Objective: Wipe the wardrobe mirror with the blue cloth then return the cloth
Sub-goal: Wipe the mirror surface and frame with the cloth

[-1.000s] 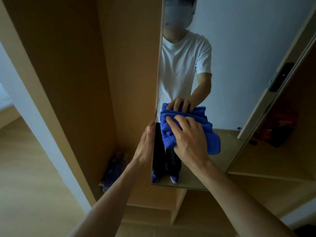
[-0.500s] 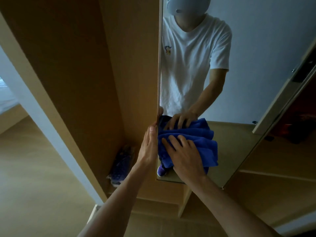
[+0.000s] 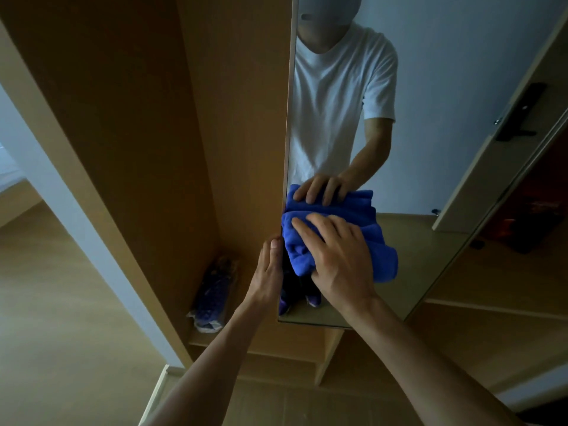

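Observation:
The tall wardrobe mirror [image 3: 430,87] hangs on an open wooden door and reflects a person in a white T-shirt. A bunched blue cloth [image 3: 381,256] lies flat against the lower left part of the glass. My right hand [image 3: 335,256] presses on the cloth with the fingers spread over it. My left hand [image 3: 269,272] holds the mirror door's left edge, thumb side toward the glass. The reflection of cloth and hand shows just above the real ones.
The wardrobe's wooden side panel [image 3: 129,118] rises at the left. A wrapped purple bundle [image 3: 213,295] lies on the wardrobe's bottom shelf. Wooden shelves [image 3: 491,309] run at the right. Light wood floor [image 3: 61,318] spreads at the lower left.
The cloth and my right hand went down the glass and then came back up a little near the left edge. My left hand stays on the door's edge.

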Tool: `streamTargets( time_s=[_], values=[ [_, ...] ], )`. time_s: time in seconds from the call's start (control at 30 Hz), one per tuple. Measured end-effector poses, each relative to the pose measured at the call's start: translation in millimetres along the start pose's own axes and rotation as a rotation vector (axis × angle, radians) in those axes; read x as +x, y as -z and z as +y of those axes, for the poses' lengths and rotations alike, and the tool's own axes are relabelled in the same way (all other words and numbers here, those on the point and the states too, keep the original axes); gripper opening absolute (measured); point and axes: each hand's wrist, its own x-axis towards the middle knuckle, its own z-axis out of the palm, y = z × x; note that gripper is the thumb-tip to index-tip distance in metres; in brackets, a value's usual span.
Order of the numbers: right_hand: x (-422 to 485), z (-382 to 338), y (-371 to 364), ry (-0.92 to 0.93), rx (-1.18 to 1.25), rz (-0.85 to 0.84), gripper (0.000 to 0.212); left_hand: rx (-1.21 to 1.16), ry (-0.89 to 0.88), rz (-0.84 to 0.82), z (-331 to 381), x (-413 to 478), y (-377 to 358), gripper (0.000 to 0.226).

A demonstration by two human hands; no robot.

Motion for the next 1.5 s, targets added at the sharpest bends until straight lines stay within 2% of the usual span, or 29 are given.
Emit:
streamTargets(
  time_s=[0.17,0.23,0.43,0.53,0.63,0.77,0.87,0.97,1.03,1.1,1.23,1.4,1.5],
  values=[
    [-28,-4,-33,0.002,-0.035,-0.110,0.072,-0.062,0.039,0.025,-9,2,0,0.036],
    [-38,-4,-45,0.002,-0.053,-0.147,0.069,-0.074,0.050,0.036,-10,3,-1,0.038],
    [-56,-5,-60,0.035,-0.057,-0.289,0.065,-0.028,0.051,0.060,-11,4,-7,0.024],
    [-49,-3,-51,0.043,-0.033,-0.229,0.055,-0.036,0.043,0.050,-14,4,-8,0.023],
    [-35,4,-35,0.007,-0.009,-0.093,0.054,-0.084,0.052,0.045,-16,2,-10,0.040],
    [-17,13,-16,-0.024,0.020,0.045,0.053,-0.076,0.074,0.048,-17,1,-14,0.052],
    [-23,13,-23,0.001,0.011,0.003,0.056,-0.077,0.081,0.058,-16,-1,-18,0.053],
    [-40,12,-41,-0.003,-0.023,-0.111,0.075,-0.080,0.081,0.083,-17,-2,-21,0.051],
    [-45,13,-49,-0.010,-0.033,-0.152,0.082,-0.058,0.072,0.095,-16,0,-21,0.042],
    [-48,14,-55,0.006,-0.047,-0.154,0.074,-0.038,0.064,0.098,-15,1,-24,0.033],
    [-53,16,-60,0.032,-0.032,-0.163,0.061,-0.020,0.044,0.149,-17,1,-32,0.044],
    [-52,20,-52,0.071,-0.012,-0.088,0.053,-0.034,0.035,0.174,-25,0,-40,0.040],
    [-42,29,-38,0.048,0.015,-0.010,0.058,-0.062,0.052,0.170,-28,0,-44,0.052]
  ],
)
